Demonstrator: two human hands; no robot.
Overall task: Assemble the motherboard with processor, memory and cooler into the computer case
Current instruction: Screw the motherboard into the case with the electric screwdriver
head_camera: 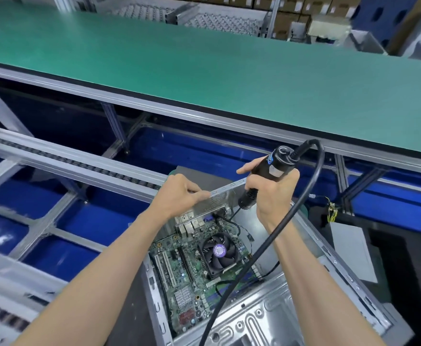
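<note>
The right hand (270, 193) wraps its fingers fully around the black body of an electric screwdriver (264, 181), thumb pointing up along the barrel, at an assembly bench. The tool's long axis slants steeply, its cable end up and away from the worker, its nose aimed down and toward the worker's left at the far corner of the motherboard (199, 268). The tip itself is hidden behind the hand and barrel, so whether it touches a screw cannot be told. A thick black cable (314, 206) loops from the tool's top and falls back across the board. The left hand (179, 196) rests on the top edge of the computer case's (274, 318) perforated rear wall (217, 198), fingers loosely bent over the rim, apparently steadying it. The board lies flat inside the open case, below and nearer the worker than both hands, its cooler fan (218, 252) near the middle. Judging by this, the right hand is the working hand, and the drive goes nearly straight down beside the rear wall.
</note>
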